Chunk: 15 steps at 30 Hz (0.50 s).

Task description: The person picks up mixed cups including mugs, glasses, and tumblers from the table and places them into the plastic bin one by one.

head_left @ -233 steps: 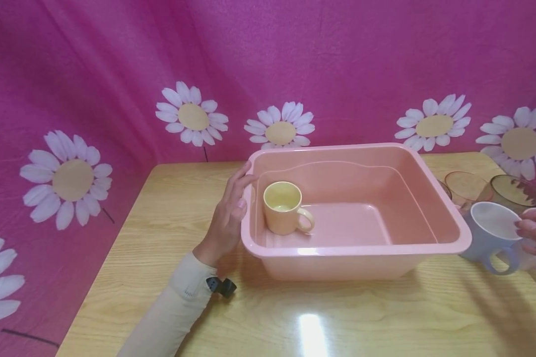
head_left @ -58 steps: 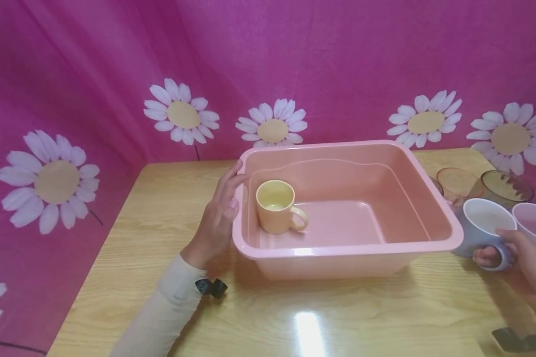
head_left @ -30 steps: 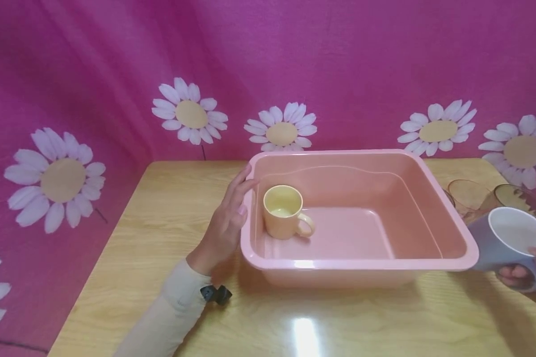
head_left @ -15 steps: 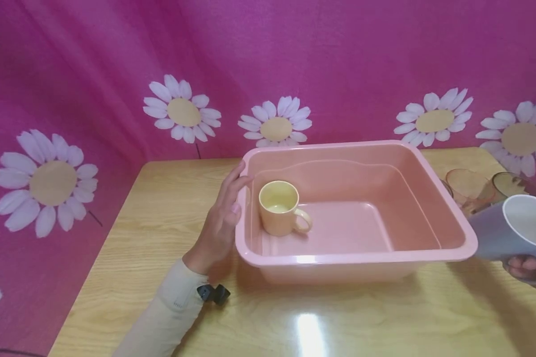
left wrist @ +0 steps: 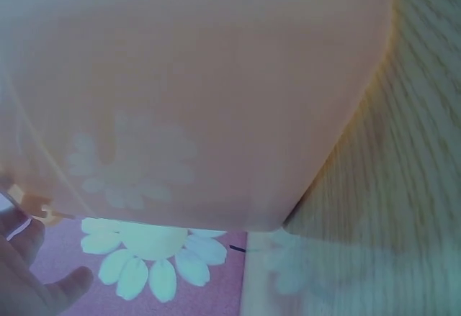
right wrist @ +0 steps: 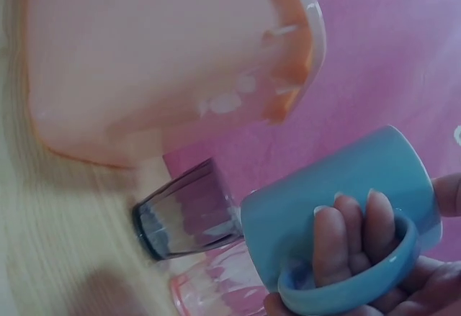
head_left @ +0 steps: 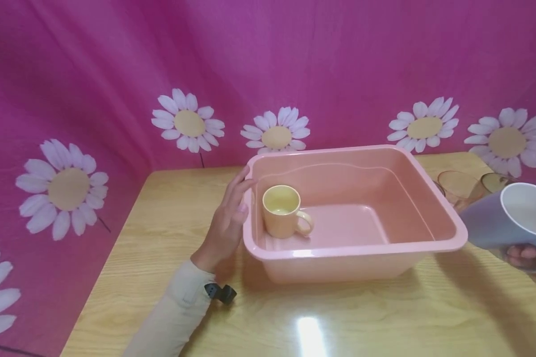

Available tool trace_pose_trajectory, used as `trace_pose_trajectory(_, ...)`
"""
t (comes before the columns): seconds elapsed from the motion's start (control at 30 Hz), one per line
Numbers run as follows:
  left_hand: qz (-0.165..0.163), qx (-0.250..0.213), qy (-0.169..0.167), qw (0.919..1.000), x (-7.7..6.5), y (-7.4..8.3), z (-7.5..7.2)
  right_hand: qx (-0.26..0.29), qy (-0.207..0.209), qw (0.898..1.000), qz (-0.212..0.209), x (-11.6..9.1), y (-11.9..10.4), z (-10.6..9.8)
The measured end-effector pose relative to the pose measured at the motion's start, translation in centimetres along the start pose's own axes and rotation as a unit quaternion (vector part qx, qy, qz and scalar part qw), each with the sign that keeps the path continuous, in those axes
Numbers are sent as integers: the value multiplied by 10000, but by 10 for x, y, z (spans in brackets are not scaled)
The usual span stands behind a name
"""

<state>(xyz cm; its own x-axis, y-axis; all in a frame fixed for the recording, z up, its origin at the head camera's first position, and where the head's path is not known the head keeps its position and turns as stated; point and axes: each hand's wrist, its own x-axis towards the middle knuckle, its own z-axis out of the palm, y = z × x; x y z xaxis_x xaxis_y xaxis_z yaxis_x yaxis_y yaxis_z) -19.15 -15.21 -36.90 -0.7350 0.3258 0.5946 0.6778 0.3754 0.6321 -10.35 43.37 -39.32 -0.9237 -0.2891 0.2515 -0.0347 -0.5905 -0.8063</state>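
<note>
In the head view my left hand (head_left: 223, 223) rests along the left rim of a pink plastic basin (head_left: 335, 251), its fingers fairly straight on the edge. A yellow mug (head_left: 280, 223) stands upright inside, near that rim, handle to the right. At the right edge my right hand (head_left: 528, 255) holds a blue-lavender mug (head_left: 496, 223) with a white inside. Three fingers (right wrist: 335, 244) pass through its handle in the right wrist view, and the thumb lies at its rim. The mug is raised and tilted, just right of the basin. Much of the right hand is cut off in the head view.
Behind the raised mug stand an orange-rimmed glass (head_left: 457, 184) and a dark glass (head_left: 493, 182). A pink glass (right wrist: 223, 283) shows in the right wrist view. The wooden table (head_left: 169, 198) meets a magenta flowered cloth (head_left: 339, 64) at the back.
My right hand, earlier only at the blue-lavender mug's rim, took its handle, then lifted and tilted it. It hides the pink cup beside it. My left hand stays at the basin's rim.
</note>
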Motion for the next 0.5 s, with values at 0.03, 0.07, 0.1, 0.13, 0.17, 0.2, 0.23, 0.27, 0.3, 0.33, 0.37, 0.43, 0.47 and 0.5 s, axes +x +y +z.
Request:
trace_pose_trajectory(0.03,-29,-41,-9,10000,1,0,0,86,-45,9999,61,1,-2,1)
trace_pose_trajectory(0.07,-70,-73,-17,9999,2,1,0,58,-75,9999,49,2,-4,3)
trace_pose_trajectory(0.1,-117,-113,-24,9999,2,1,0,143,-278,9995,67,4,-5,5)
trace_pose_trajectory(0.13,-152,-158,-29,9998,2,2,0,311,-542,9979,149,6,-5,7)
trace_pose_trajectory(0.17,-170,-197,-26,9997,2,2,0,415,-1124,9927,135,9,-5,7)
trace_pose_trajectory(0.2,-158,-229,-18,9996,1,2,0,544,-1421,9882,165,10,-6,9)
trace_pose_trajectory(0.23,-148,-253,-10,9996,1,2,0,546,-1393,9884,258,10,-7,11)
trace_pose_trajectory(0.27,-135,-255,7,9996,0,3,0,581,-1453,9872,299,11,-9,13)
trace_pose_trajectory(0.3,-133,-256,10,9996,-2,3,1,674,-1417,9864,482,10,-10,12)
trace_pose_trajectory(0.33,-138,-270,15,9995,-4,2,2,660,-1266,9879,608,9,-12,12)
trace_pose_trajectory(0.37,-143,-272,21,9995,-6,2,3,745,-1142,9866,895,8,-15,12)
trace_pose_trajectory(0.43,-150,-299,34,9994,-9,1,4,819,-532,9850,1422,7,-23,12)
trace_pose_trajectory(0.47,-159,-321,42,9994,-9,1,4,790,-487,9838,1535,8,-26,12)
trace_pose_trajectory(0.5,-155,-349,48,9993,-10,0,5,698,-439,9833,1622,10,-28,13)
